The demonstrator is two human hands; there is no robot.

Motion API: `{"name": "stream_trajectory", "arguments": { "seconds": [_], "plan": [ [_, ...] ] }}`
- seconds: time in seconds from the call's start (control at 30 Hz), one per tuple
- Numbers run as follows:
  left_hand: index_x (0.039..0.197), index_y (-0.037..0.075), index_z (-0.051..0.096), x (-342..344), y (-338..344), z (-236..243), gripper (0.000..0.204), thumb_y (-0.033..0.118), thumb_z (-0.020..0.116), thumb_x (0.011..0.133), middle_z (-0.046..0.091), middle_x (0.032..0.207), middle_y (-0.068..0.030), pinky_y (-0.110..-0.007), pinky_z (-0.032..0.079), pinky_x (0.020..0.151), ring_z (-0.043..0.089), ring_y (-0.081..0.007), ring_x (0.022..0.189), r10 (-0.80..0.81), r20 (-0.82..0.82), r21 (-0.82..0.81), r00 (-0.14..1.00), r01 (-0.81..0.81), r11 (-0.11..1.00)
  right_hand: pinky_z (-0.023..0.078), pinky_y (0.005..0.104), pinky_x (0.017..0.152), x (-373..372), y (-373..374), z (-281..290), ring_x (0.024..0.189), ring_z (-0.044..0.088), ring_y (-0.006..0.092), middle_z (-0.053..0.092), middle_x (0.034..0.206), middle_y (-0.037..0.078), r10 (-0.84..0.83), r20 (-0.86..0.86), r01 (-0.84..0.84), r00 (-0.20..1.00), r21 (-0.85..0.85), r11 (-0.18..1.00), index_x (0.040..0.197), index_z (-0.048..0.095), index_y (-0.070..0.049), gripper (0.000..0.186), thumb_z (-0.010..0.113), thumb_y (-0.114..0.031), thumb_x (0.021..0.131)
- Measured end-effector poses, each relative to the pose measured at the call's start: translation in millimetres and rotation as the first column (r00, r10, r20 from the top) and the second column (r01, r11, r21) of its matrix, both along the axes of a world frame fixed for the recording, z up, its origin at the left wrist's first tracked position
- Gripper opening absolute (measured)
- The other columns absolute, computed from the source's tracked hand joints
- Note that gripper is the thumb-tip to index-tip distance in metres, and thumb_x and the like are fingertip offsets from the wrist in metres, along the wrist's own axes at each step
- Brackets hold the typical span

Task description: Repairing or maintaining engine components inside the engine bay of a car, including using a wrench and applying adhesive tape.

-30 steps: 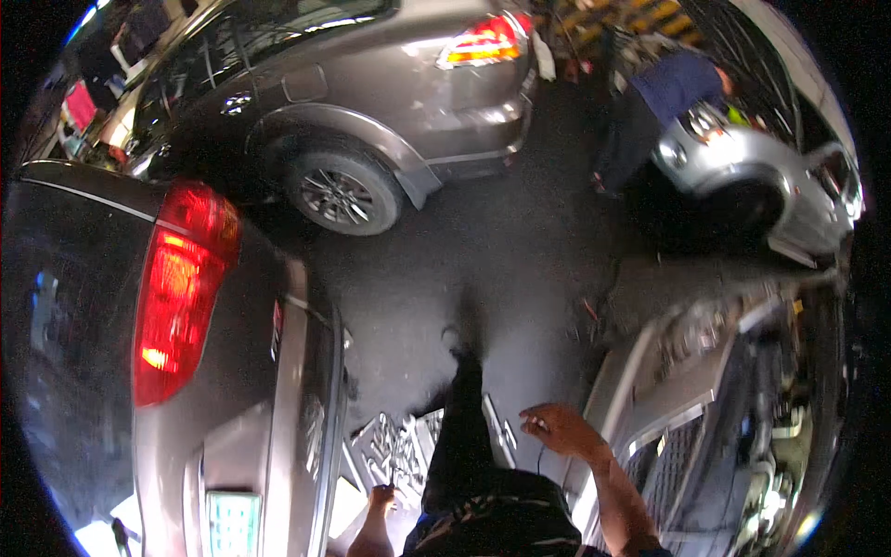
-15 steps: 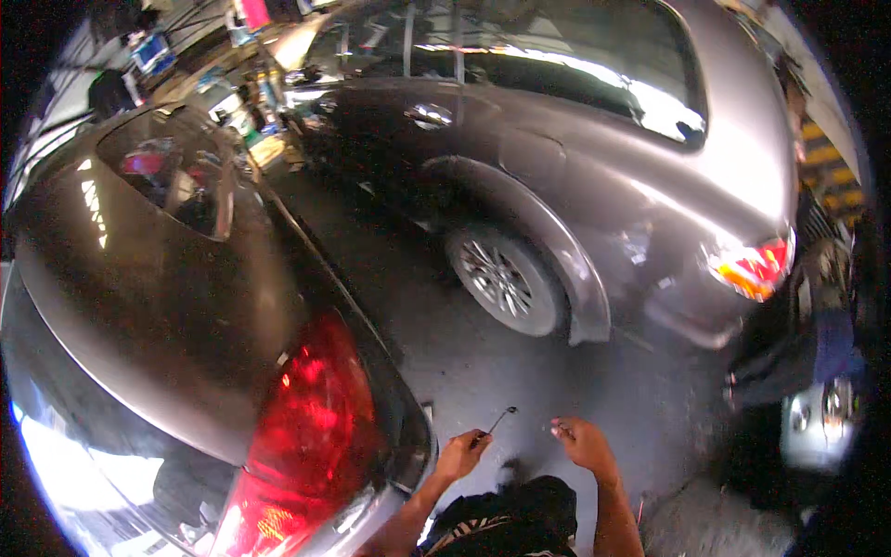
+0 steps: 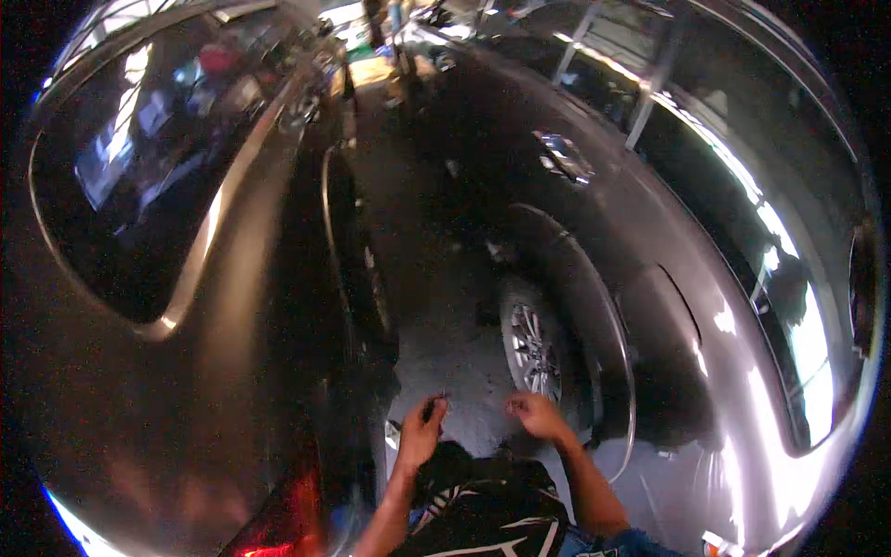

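Note:
My left hand [image 3: 422,434] is closed around a thin dark tool [image 3: 432,407]. Only a short piece of it shows at the fingers; half a second ago its slender shaft and small ring-like end were visible. To the right, my right hand [image 3: 536,414] is raised at about the same height, fingers curled together in a pinch. Whatever those fingers hold, if anything, is too small to make out. A gap separates the two hands, and both are in front of my dark printed shirt [image 3: 492,511].
A dark brown car [image 3: 232,390] with a red tail light [image 3: 295,511] stands close on my left. Another brownish-grey car [image 3: 650,241] with a spoked wheel [image 3: 534,353] is on the right. Grey floor [image 3: 445,357] runs between them toward cluttered items at the far end.
My view has swung right up between the two cars, and both now look closer. My hands have come nearer to each other. The tool's shaft no longer shows clearly.

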State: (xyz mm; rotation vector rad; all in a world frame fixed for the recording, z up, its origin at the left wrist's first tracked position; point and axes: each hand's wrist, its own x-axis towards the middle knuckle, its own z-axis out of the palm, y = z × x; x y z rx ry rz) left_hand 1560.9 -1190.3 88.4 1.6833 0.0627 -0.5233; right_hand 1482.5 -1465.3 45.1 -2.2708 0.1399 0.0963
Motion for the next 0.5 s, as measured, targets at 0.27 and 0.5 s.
{"name": "stream_trajectory", "arguments": {
  "seconds": [0.27,0.5],
  "plan": [
    [0.125,0.005,0.071,237,-77,22,0.036,0.033,0.064,0.104,0.066,0.085,-0.0006,-0.028,0.047,0.063,0.055,-0.0087,0.069,0.106,0.240,0.165,0.965,-0.148,0.975,0.052,0.0404,0.070,361,-75,64,0.073,0.069,0.0290,0.071,0.078,0.018,-0.093,0.101,0.067,0.990,0.241,0.968,0.089,0.070,0.004,0.044,0.064,-0.038,0.103],
    [0.116,0.001,0.074,512,-98,-31,0.027,0.022,0.069,0.101,0.075,0.100,-0.0063,-0.029,0.051,0.084,0.065,-0.0113,0.093,0.247,0.122,-0.040,0.961,-0.244,0.969,0.054,0.0428,0.087,613,-136,-41,0.097,0.072,0.0314,0.075,0.101,0.021,-0.024,-0.144,-0.006,0.989,-0.203,0.979,0.111,0.072,0.005,0.059,0.062,-0.053,0.099]
  ]
}}
